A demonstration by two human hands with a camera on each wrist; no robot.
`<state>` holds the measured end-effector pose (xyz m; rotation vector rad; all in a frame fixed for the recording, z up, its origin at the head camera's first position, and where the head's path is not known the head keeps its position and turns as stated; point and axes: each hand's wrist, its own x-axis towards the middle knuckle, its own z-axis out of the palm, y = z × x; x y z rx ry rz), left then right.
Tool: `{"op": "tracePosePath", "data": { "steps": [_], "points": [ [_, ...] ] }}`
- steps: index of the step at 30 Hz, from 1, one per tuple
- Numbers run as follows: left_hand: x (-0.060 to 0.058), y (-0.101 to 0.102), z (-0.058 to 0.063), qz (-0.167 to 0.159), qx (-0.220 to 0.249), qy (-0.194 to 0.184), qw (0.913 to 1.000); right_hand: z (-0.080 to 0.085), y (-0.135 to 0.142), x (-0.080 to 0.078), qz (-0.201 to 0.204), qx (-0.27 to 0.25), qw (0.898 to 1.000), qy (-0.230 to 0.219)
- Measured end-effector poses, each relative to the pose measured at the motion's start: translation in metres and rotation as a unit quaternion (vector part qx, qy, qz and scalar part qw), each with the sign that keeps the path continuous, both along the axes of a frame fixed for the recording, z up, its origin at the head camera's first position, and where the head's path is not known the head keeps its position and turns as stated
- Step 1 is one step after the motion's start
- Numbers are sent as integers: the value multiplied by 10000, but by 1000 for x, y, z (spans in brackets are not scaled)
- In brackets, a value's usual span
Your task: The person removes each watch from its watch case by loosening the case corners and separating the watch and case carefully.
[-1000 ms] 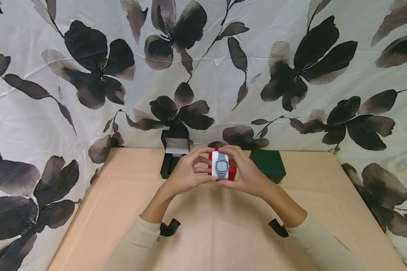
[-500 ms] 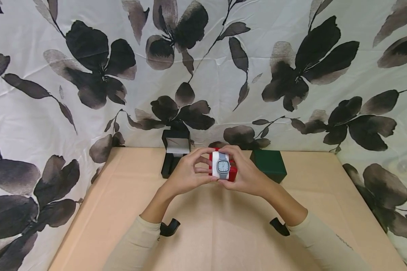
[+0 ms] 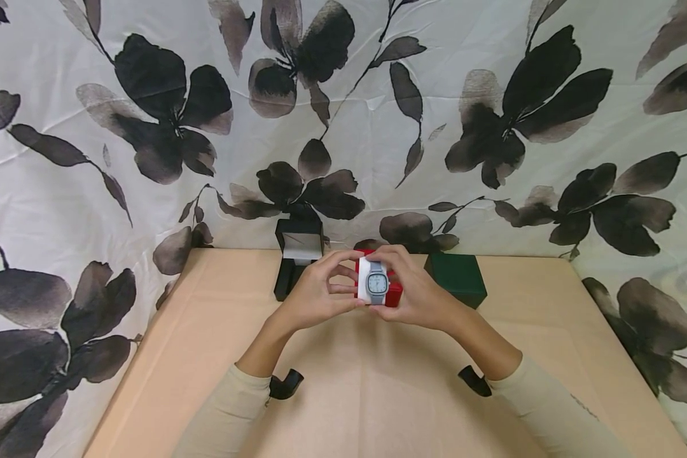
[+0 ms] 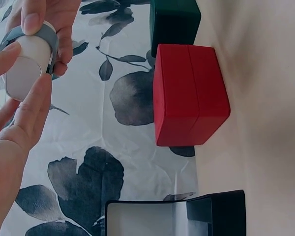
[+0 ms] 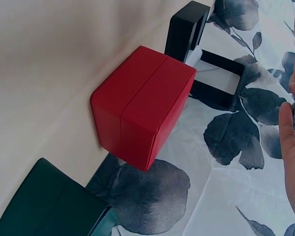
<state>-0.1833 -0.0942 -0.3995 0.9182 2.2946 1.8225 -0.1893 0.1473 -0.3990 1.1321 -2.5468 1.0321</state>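
Note:
Both hands hold up a wristwatch [image 3: 377, 284] with a grey-blue strap and a light squarish dial, wrapped around a white cushion [image 3: 363, 281]. My left hand [image 3: 315, 296] grips the cushion's left end between thumb and fingers; that white end [image 4: 23, 77] shows in the left wrist view. My right hand [image 3: 420, 289] holds the other side, with fingers at the strap's top and bottom edges. Behind the watch stands a shut red box [image 5: 142, 108], mostly hidden in the head view. In the right wrist view, the watch is only partly visible at the right edge.
An open black box [image 3: 286, 280] with a pale lid lining stands left of the red box. A shut green box [image 3: 457, 277] stands to the right. They line the back of the peach-covered table [image 3: 360, 394], before a floral cloth [image 3: 366, 121].
The watch has shifted slightly to the right against the white cushion. Both hands keep nearly the same place and hold, and the whole head view has drifted a little.

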Motion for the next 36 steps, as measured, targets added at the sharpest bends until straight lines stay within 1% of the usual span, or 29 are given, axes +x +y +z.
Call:
{"op": "tracePosePath", "data": {
  "steps": [4,9,15,23,32,36],
  "points": [
    [-1,0,-1,-48,57,7,10000,1,0,-1,33,-23,10000,-18],
    [-1,0,-3,-76,93,63,9999,0,0,-1,29,-38,10000,71],
    [-2,-1,-3,-59,173,114,9998,-2,1,-1,33,-141,9999,91],
    [0,-1,-2,-18,173,65,9998,-3,-1,0,63,-180,9997,127],
    [0,-2,-2,-11,148,124,9998,-4,-3,0,64,-128,9999,69],
    [0,-2,-2,-13,109,151,9998,-4,-3,1,41,-108,9999,-29]
  ]
}}
